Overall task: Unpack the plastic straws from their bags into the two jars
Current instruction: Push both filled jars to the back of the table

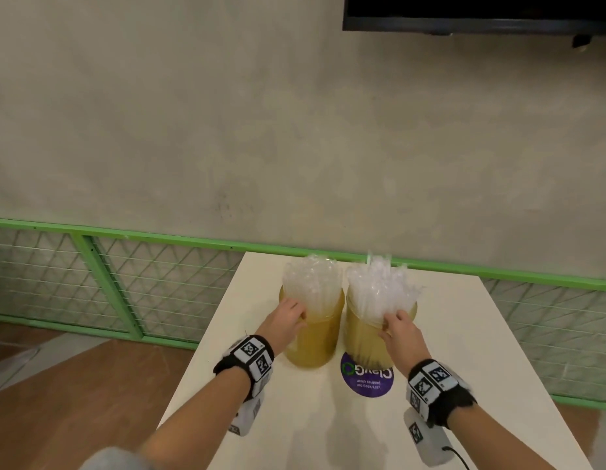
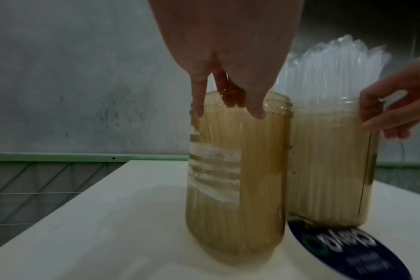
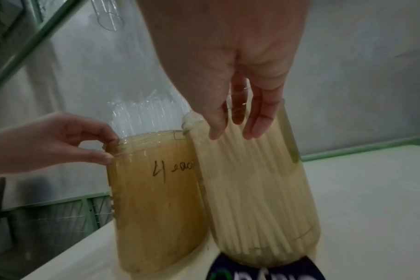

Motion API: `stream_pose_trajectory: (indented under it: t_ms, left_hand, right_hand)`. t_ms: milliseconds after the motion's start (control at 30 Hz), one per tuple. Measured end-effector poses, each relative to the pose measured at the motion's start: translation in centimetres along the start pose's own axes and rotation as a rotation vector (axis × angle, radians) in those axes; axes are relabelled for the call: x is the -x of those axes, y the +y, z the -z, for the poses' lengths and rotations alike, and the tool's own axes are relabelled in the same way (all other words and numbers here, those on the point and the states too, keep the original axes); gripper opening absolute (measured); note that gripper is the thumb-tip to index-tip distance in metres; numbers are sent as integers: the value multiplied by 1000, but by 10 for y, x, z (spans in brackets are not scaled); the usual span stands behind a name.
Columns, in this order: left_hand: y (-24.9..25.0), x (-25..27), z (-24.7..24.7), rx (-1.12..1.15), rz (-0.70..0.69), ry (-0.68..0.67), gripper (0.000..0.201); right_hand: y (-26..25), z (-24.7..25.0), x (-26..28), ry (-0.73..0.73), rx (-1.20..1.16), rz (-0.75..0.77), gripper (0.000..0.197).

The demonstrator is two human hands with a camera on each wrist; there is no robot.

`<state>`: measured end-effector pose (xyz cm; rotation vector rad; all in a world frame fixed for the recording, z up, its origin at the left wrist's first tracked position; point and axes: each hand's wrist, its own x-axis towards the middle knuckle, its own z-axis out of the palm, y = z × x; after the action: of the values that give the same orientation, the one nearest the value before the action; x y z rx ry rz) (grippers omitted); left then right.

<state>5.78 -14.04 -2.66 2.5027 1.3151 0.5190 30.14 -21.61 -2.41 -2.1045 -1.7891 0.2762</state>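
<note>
Two amber-tinted clear jars stand side by side on the white table (image 1: 464, 351). The left jar (image 1: 311, 344) (image 2: 237, 180) (image 3: 156, 199) is packed with upright clear plastic straws (image 1: 310, 283). So is the right jar (image 1: 366, 340) (image 2: 324, 170) (image 3: 259, 189), whose straws (image 1: 379, 286) (image 2: 336, 72) fan out above its mouth. My left hand (image 1: 295, 313) (image 2: 228, 106) (image 3: 103, 149) pinches the left jar's rim on its near left side. My right hand (image 1: 395, 322) (image 2: 377, 121) (image 3: 233, 128) holds the right jar at its rim, thumb outside. No straw bag is in view.
A round purple sticker (image 1: 366, 378) lies on the table under the right jar's near side. A green rail with wire mesh (image 1: 125, 235) runs behind and to the left of the table, in front of a grey wall. A dark screen (image 1: 481, 11) hangs at the top right.
</note>
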Motion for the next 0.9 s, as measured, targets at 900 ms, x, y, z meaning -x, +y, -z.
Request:
stream_pose_trajectory:
  t_ms: [900]
  left_hand:
    - [-218,-193,48,-90,30,82,31]
  right_hand:
    - [-137,-115,-267,182,-34,-65,27]
